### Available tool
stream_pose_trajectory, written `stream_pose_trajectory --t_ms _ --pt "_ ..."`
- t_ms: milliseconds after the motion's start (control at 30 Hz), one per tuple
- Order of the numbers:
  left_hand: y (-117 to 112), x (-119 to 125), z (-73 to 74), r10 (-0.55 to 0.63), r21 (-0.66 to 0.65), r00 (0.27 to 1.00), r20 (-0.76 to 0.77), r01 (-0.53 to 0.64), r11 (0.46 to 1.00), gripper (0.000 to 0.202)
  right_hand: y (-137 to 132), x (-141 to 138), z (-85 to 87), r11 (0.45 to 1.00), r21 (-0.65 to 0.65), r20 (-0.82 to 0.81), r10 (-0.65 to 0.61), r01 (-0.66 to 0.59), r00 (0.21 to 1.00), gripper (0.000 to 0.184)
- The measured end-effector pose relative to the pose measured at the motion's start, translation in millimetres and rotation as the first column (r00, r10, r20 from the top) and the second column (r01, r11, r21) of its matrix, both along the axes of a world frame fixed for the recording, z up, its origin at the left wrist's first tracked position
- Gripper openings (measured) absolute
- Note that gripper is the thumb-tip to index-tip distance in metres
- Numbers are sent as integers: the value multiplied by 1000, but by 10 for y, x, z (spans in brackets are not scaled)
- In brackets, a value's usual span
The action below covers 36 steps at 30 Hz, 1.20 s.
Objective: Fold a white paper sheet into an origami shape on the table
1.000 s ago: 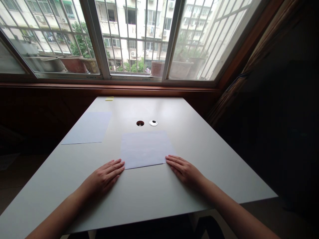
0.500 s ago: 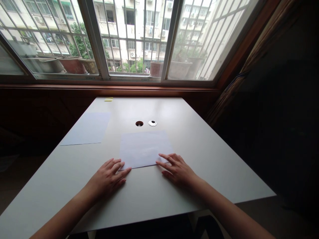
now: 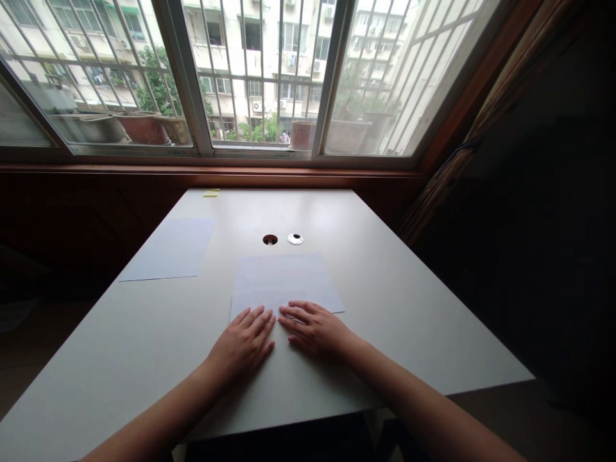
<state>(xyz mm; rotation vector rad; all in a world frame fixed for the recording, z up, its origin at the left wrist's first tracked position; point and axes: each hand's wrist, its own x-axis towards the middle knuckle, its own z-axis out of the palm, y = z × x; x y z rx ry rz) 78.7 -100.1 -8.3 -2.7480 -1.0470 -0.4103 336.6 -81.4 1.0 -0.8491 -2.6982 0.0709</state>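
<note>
A pale sheet of paper (image 3: 283,279) lies flat on the white table in front of me. My left hand (image 3: 245,340) rests over its near edge, fingers stretched out and fingertips on the paper. Beside it, my right hand (image 3: 315,327) also lies over the near edge with its fingers extended. The two hands almost meet at the middle of that edge, which they partly cover. Neither hand grips anything.
Another pale sheet (image 3: 166,249) lies on the table (image 3: 394,308) at the left. Beyond the near paper are a round hole (image 3: 270,239) and a round silver cover (image 3: 295,239). Yellow tape (image 3: 211,192) sits at the far left edge, below a barred window.
Both hands have slid inward along the paper's near edge, the left one to the right and the right one to the left. The paper stays in about the same place.
</note>
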Motion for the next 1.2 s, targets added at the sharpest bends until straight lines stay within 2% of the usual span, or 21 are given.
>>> stream_pose_trajectory --t_ms 133,367,533,700,833,1033,1200 --pt "-27 -196 4 12 4 1000 -8 -12 1000 43 -11 140 20 999 37 -16 6 -5 1000 43" --pt "-75 -626 -16 5 -11 1000 -9 -5 1000 47 -61 501 55 998 55 -81 -10 15 997 43" --pt "-86 -760 3 3 -68 999 36 -1 998 51 -77 684 37 998 43 -63 -38 41 997 43" --pt "-69 -888 4 1 -101 996 94 9 995 48 -93 751 31 997 49 -63 -57 60 996 45" --pt "-49 -1012 -13 69 -137 989 134 -51 989 44 -99 756 20 996 57 -67 -62 66 996 45" --pt "16 -1068 -4 171 -200 967 186 -133 971 49 -116 755 34 995 58 -61 -75 78 995 44" --pt "129 -927 51 114 -186 979 172 -81 979 57 -127 734 64 993 81 -68 -74 80 995 41"
